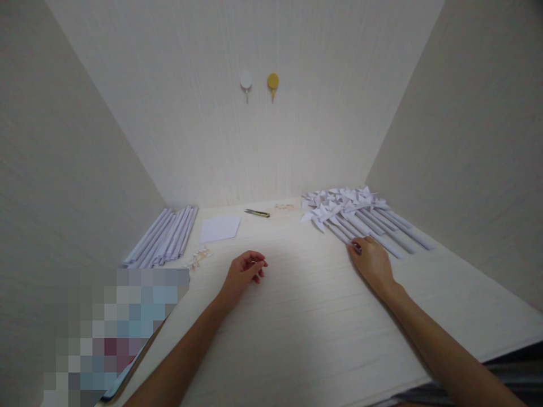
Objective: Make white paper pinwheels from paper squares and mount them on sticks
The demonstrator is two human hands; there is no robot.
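Observation:
My right hand (373, 264) pinches the lower end of a rolled-paper stick that belongs to a white paper pinwheel (326, 213). This pinwheel lies at the near left side of a group of similar paper pinwheels (360, 198), their heads toward the wall and their sticks pointing toward me. Over the middle of the table, my left hand (245, 270) is loosely curled, its fingers apart and nothing visible in them. Beyond it lie a stack of white square paper (219, 229) and small snips (257, 213) with yellowish handles.
Several rolled white paper tubes (165, 234) lie at the left. Small pale pieces (199, 258) are scattered near them, with more small pieces (285, 207) by the back wall. A white hook (246, 80) and a yellow hook (273, 81) are on that wall. The lower left is pixelated.

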